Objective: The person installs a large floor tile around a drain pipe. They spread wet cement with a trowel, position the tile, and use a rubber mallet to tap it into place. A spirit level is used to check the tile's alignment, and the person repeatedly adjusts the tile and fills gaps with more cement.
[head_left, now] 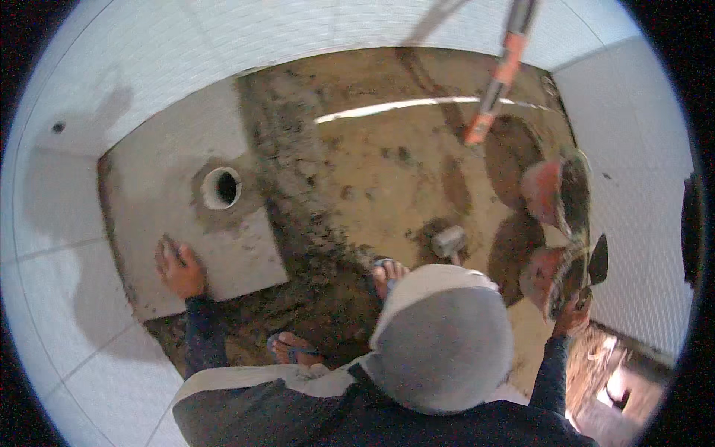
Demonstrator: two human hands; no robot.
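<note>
My left hand (pixel 179 268) lies palm down on a large grey floor tile (pixel 231 264), its fingers stretched out. A round white pipe mouth (pixel 211 195) comes up through a hole in that tile. Off to the right, my right hand (pixel 573 316) is closed round the handle of a trowel (pixel 598 261). The trowel's pointed blade stands up beside the rim of the nearer reddish bucket (pixel 538 276). What lies inside that bucket is hard to make out.
A second reddish bucket (pixel 541 192) stands just beyond. A mallet (pixel 449 242) lies near my feet on the sandy ground (pixel 387 179). Dark wet mortar (pixel 290 160) borders the tile. An orange-and-grey bar (pixel 497 89) leans from the far wall. White tiled walls (pixel 625 149) enclose the floor.
</note>
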